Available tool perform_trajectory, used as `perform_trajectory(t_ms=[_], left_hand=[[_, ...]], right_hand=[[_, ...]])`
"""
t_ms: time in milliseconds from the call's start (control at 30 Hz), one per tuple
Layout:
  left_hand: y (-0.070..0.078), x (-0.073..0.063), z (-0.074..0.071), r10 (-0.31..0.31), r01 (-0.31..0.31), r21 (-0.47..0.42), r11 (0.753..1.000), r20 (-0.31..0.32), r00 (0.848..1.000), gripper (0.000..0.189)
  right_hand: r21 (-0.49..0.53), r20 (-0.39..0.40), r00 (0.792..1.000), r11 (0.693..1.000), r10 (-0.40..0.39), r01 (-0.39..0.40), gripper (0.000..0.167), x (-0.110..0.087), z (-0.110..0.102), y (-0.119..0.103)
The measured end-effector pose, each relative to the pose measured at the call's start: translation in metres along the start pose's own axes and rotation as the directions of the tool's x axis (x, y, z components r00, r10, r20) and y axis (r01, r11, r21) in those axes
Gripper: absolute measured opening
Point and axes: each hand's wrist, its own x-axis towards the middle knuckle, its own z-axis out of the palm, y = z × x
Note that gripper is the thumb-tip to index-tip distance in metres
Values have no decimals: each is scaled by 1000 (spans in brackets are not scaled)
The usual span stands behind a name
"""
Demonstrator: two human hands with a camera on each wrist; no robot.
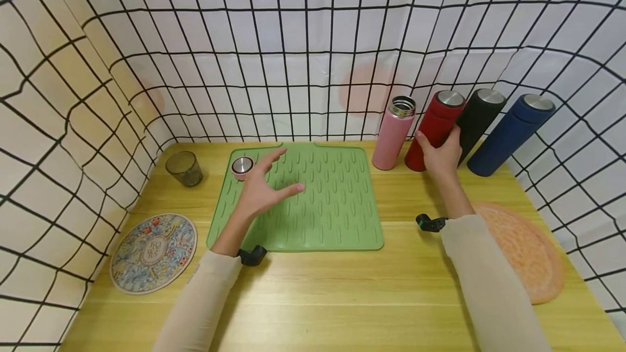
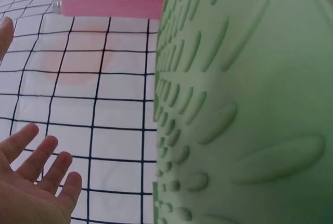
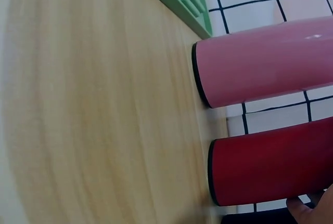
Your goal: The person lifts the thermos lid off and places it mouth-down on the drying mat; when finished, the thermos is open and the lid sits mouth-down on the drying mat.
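Note:
With its thumb on the near left side and its fingers round the right, my right hand (image 1: 443,158) grips the red thermos (image 1: 437,124). The thermos stands upright with its lid on, beside a lidless pink thermos (image 1: 391,137). My left hand (image 1: 261,189) hovers over the green drying mat (image 1: 332,205), fingers spread and holding nothing. Just beyond its wrist side, a small pink lid with a silver top (image 1: 242,166) sits near the mat's far left corner. In the right wrist view, the red thermos (image 3: 270,167) has a thumb tip at its lower edge.
A black thermos (image 1: 476,124) and a blue thermos (image 1: 511,134) stand right of the red one. At the left are a smoky glass (image 1: 185,168) and a round patterned mat (image 1: 154,253). An orange round mat (image 1: 533,254) lies partly under the right sleeve. Grid-patterned walls enclose the table.

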Motion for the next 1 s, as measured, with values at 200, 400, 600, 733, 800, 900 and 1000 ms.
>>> perform_trajectory(t_ms=[200, 400, 600, 733, 800, 900, 1000], left_hand=[[6, -1, 1, 36, -36, 4, 999, 3, 999, 96], [11, -1, 1, 57, -57, 1, 998, -7, 998, 97], [17, -1, 1, 105, -106, -14, 994, -9, 994, 97], [21, -1, 3, 139, -139, -10, 990, -2, 990, 97], [23, -2, 3, 155, -155, -8, 988, 2, 988, 96], [26, -2, 4, 176, -176, -4, 984, 8, 984, 96], [30, -2, 6, 190, -190, -5, 982, 16, 982, 95]], right_hand=[[16, -7, 999, 999, -39, 39, 80, -11, -4, 2], [29, -4, 998, 998, -58, 58, 81, -30, -10, 0], [14, 6, 993, 992, -122, 122, 78, -54, -16, -10], [11, 27, 981, 982, -190, 190, 75, -69, -18, -15], [13, 41, 975, 976, -219, 219, 74, -75, -18, -17], [28, 65, 967, 969, -247, 246, 74, -84, -18, -18], [44, 92, 959, 964, -266, 263, 73, -93, -16, -21]])
